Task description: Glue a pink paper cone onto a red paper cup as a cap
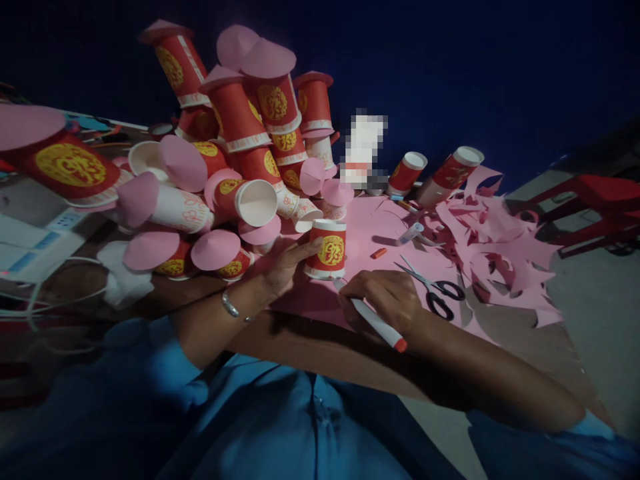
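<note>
My left hand is wrapped round the left side of a red paper cup with a yellow emblem. The cup stands on pink paper with its white band at the bottom. In my right hand is a white marker with a red end, its tip end close to the cup's lower band. Black-handled scissors lie open just right of that hand. A small red cap and a clear tube lie on the pink paper behind.
Many red and white cups with pink cone tops are piled at the left and back. Pink paper scraps cover the table's right side. Two cups stand behind. A red stool is at far right.
</note>
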Demonstrator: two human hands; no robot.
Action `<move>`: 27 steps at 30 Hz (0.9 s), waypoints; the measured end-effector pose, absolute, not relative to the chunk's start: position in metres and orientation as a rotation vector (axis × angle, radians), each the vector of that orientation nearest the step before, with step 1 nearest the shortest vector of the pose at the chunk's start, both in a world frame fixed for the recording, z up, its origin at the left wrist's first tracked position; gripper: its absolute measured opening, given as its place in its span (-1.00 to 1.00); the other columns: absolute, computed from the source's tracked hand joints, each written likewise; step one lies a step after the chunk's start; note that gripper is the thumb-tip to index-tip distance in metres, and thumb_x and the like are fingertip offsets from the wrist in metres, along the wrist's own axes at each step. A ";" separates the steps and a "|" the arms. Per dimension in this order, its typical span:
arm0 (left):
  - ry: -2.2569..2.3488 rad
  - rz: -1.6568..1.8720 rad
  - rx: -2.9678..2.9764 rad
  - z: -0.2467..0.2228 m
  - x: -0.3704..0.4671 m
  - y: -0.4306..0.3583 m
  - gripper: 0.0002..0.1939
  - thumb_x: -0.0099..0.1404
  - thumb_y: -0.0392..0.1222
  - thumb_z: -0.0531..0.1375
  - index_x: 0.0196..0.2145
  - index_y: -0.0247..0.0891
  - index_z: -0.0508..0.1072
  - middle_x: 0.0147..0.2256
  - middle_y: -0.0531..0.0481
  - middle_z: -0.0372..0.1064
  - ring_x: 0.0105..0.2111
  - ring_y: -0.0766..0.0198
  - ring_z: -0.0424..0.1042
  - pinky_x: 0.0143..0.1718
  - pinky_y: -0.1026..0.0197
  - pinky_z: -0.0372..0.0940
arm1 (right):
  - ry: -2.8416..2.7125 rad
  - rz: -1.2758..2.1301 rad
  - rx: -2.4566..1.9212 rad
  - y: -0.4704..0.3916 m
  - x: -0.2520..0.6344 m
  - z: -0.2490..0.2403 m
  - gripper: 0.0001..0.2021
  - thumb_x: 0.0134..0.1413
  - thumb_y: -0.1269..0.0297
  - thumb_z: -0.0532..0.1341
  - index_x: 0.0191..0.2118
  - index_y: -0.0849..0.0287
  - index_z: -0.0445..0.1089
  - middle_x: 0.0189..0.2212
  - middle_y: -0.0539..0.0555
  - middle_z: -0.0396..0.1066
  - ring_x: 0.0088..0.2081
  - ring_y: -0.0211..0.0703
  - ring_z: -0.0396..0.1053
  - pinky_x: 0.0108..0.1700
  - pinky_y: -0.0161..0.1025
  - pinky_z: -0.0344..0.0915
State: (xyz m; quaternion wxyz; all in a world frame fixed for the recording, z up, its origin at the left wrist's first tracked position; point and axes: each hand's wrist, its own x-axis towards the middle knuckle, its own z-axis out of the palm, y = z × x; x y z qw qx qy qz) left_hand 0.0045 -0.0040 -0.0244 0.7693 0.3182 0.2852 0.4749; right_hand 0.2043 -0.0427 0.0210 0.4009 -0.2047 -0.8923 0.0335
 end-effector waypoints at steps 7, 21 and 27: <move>0.618 1.016 0.689 -0.020 0.005 -0.005 -0.35 0.11 0.00 0.51 0.10 -0.30 0.53 -0.09 -0.20 0.64 0.01 -0.14 0.61 0.06 -0.07 0.48 | -2.265 0.081 -0.519 -0.044 0.203 0.023 -0.88 0.25 0.52 0.17 -0.28 0.16 0.34 -0.51 -0.05 0.44 -0.58 -0.33 0.27 -0.53 -0.32 0.15; 0.584 1.033 0.691 -0.019 0.003 -0.006 -0.48 0.17 0.02 0.49 -0.01 -0.31 0.56 -0.29 -0.13 0.65 -0.13 -0.06 0.66 -0.19 0.11 0.52 | -2.240 -0.120 -0.477 -0.045 0.203 0.022 -0.89 0.22 0.54 0.25 -0.27 0.20 0.40 -0.53 -0.04 0.43 -0.55 -0.30 0.34 -0.50 -0.31 0.30; 0.585 1.043 0.688 -0.017 0.004 -0.006 -0.39 0.11 0.04 0.53 0.03 -0.33 0.56 -0.15 -0.20 0.65 0.02 -0.15 0.61 0.04 -0.03 0.50 | -2.244 -0.128 -0.483 -0.044 0.204 0.022 -0.89 0.23 0.55 0.28 -0.26 0.22 0.39 -0.51 -0.03 0.46 -0.53 -0.30 0.40 -0.47 -0.33 0.35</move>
